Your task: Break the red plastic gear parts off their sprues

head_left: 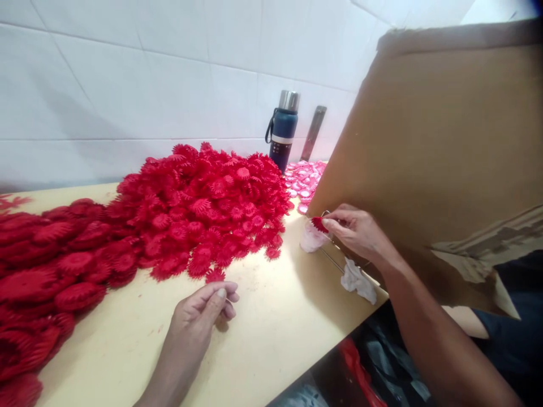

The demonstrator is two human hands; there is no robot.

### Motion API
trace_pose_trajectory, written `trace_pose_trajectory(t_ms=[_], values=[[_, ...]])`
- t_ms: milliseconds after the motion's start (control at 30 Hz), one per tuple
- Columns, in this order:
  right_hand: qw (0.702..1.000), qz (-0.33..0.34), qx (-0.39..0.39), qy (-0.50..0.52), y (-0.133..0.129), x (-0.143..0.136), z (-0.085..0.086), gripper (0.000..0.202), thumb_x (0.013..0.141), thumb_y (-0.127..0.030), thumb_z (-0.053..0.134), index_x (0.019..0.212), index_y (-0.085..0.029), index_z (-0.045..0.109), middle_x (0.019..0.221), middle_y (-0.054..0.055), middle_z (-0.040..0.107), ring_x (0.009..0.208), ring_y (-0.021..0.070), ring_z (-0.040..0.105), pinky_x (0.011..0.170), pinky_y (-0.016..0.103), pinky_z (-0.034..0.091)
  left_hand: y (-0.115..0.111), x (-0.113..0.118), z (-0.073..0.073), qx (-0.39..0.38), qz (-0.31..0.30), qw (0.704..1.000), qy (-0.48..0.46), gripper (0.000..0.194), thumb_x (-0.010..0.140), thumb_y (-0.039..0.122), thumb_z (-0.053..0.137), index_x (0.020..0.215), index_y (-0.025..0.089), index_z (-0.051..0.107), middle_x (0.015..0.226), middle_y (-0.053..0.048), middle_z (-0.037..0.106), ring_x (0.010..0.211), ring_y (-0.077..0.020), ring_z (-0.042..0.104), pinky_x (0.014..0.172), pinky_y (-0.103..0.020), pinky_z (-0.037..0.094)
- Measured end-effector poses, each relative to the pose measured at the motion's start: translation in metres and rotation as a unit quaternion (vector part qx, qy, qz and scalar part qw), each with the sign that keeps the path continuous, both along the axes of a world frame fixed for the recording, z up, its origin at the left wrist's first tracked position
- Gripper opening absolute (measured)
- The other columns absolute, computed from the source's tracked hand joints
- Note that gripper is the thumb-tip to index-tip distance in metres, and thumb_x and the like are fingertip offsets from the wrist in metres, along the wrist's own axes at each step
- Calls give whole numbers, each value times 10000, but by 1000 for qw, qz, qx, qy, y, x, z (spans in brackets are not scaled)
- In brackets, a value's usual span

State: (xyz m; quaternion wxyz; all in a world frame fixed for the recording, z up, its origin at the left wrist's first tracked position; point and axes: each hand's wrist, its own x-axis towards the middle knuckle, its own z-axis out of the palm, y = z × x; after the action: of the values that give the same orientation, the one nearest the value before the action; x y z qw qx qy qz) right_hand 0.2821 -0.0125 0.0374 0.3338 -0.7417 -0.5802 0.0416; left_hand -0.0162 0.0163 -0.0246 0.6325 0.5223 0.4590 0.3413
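My right hand [354, 230] pinches a dark red fabric flower piece [319, 224] between thumb and fingers. It is held just over a small clear cup [313, 240] with whitish-pink contents. My left hand [206, 314] hovers low over the table, thumb laid against its curled fingers. Whether anything small sits in that grip is hidden. Directly behind its fingers is a small red flower piece [215, 275], and I cannot tell whether they touch. A big heap of red flower pieces [212, 209] spreads behind it, with larger stacked red petals [63, 265] to the left.
A tall cardboard sheet [445, 141] stands at the right, a person's dark sleeve [513, 294] beyond it. A blue bottle [283, 133], pink pieces [304, 178] and a dark upright object [314, 133] are near the tiled wall. A thin rod [333, 260] and crumpled tissue [358, 281] lie by the cup.
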Motion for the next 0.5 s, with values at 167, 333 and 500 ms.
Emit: trace_pose_trajectory(t_ms=[167, 333, 500], values=[[1000, -8, 14, -15, -1, -1, -2, 233, 779, -293, 530, 746, -150, 710, 681, 23, 564, 596, 122, 512, 525, 234, 353, -1, 1, 0, 8, 0, 1000, -6, 273, 764, 384, 581, 874, 142, 642, 767, -51, 630, 628, -140, 543, 552, -252, 426], [999, -10, 38, -25, -4, -4, -4, 213, 780, -275, 538, 745, -151, 707, 688, 25, 578, 580, 118, 503, 520, 235, 352, 2, 0, -3, 17, -2, 1000, -14, 267, 776, 375, 574, 912, 153, 630, 788, -42, 619, 626, -131, 541, 542, -244, 421], [997, -9, 69, 20, -7, -12, 2, 200, 777, -312, 560, 750, -162, 690, 677, 23, 556, 569, 122, 498, 488, 234, 348, 3, 0, 0, 14, 22, 999, -36, 293, 784, 382, 571, 956, 151, 626, 856, -53, 626, 696, -138, 563, 616, -251, 449]])
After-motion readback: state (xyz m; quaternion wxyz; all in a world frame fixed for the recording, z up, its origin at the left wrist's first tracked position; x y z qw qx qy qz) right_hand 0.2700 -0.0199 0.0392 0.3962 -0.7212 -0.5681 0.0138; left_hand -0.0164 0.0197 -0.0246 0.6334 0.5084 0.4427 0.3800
